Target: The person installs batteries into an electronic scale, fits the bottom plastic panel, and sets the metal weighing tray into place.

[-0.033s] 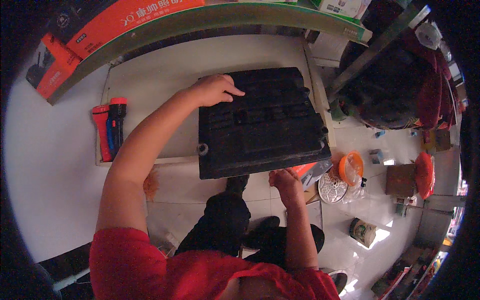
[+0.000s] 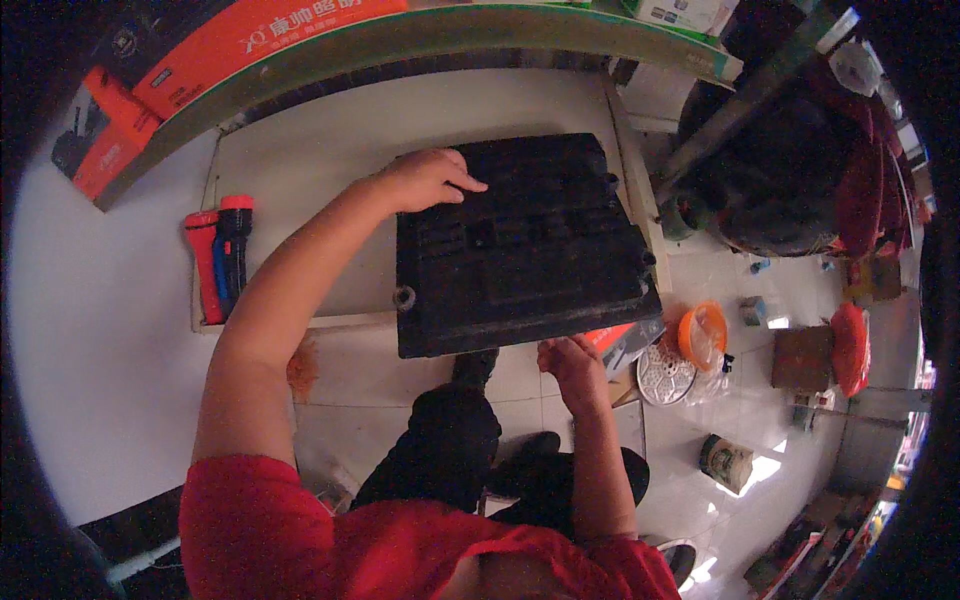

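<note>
A flat black plastic case (image 2: 520, 250) with moulded ribs and lugs lies over the pale shelf, its near edge jutting past the shelf's front. At its far left corner, my left hand (image 2: 435, 180) grips the side, one finger resting on the top face. My right hand (image 2: 572, 362) is closed at the near edge, right of the middle; its fingertips are partly hidden by the case. Just behind that hand, part of an orange and dark box (image 2: 622, 343) shows from under the case.
Two flashlights, one red (image 2: 203, 265) and one black (image 2: 235, 240), stand on the shelf's (image 2: 300, 150) left side. Orange cartons (image 2: 260, 45) line the shelf above. On the floor at right are an orange basin (image 2: 703, 335), a perforated metal disc (image 2: 664, 375) and a brown carton (image 2: 802, 358).
</note>
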Demonstrator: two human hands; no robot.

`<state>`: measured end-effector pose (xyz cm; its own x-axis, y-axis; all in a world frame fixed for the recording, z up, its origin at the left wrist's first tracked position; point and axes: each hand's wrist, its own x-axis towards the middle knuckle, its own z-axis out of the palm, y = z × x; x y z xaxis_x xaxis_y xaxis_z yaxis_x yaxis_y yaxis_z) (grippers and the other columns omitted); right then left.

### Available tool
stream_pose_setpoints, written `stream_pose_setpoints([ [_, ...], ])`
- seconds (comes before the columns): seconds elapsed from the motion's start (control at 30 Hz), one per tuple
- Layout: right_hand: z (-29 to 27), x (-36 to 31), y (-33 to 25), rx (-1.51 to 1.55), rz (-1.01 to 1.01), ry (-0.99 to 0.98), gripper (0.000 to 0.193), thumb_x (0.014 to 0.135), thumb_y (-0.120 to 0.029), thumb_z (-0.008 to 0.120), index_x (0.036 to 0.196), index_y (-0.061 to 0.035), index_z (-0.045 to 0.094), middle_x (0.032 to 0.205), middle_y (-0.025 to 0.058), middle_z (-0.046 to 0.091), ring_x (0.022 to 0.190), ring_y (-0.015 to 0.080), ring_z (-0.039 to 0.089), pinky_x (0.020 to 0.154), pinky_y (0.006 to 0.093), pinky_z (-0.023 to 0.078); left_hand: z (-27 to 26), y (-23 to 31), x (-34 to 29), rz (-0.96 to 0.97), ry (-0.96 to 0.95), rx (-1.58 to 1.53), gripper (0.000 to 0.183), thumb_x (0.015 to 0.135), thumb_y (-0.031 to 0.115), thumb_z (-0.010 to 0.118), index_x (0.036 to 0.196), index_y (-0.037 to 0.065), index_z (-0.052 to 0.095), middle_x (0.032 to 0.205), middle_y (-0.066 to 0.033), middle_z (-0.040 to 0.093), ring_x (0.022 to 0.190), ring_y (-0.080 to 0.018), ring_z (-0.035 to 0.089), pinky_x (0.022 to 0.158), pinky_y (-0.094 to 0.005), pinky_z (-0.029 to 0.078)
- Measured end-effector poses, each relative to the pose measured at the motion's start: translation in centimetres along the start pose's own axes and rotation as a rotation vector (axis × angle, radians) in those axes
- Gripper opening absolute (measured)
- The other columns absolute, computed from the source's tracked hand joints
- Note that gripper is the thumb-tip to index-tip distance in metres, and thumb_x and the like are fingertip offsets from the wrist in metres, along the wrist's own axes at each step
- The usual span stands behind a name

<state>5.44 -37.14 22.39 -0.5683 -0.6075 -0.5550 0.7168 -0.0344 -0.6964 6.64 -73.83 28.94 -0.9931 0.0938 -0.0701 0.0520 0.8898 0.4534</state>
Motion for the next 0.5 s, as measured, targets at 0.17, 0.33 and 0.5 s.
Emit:
stream_pose_setpoints([
  [0.17,0.1,0.0,-0.1,0.042,-0.003,0.037,0.012,0.086,-0.010,0.050,0.092,-0.0008,0.057,0.081,0.0102,0.061,0.070,0.0199,0.058,0.065,0.0318,0.046,0.6,-1.7,-1.2,0.001,0.022,-0.019,0.035,0.082,0.012,0.061,0.115,0.021,0.064,0.114,-0.0111,0.059,0.107,-0.0274,0.053,0.095,-0.0389,0.041],
  [0.33,-1.2,0.4,-0.7,-0.087,-0.044,0.069,0.014,0.086,-0.015,0.055,0.091,-0.0014,0.055,0.086,0.0123,0.063,0.073,0.0205,0.062,0.064,0.0306,0.050,1.7,-2.4,-2.1,-0.073,0.134,-0.088,0.033,0.080,0.016,0.063,0.113,0.022,0.065,0.122,-0.0118,0.057,0.112,-0.0287,0.051,0.097,-0.0391,0.039],
  [0.5,-3.2,-0.4,-3.9,-0.103,-0.245,0.294,0.019,0.083,-0.010,0.054,0.100,-0.0040,0.058,0.092,0.0082,0.060,0.076,0.0178,0.061,0.065,0.0270,0.048,4.1,-2.5,-4.2,-0.371,0.502,-0.058,0.050,0.074,0.035,0.070,0.119,0.017,0.060,0.124,-0.0184,0.053,0.114,-0.0325,0.051,0.098,-0.0370,0.038],
])
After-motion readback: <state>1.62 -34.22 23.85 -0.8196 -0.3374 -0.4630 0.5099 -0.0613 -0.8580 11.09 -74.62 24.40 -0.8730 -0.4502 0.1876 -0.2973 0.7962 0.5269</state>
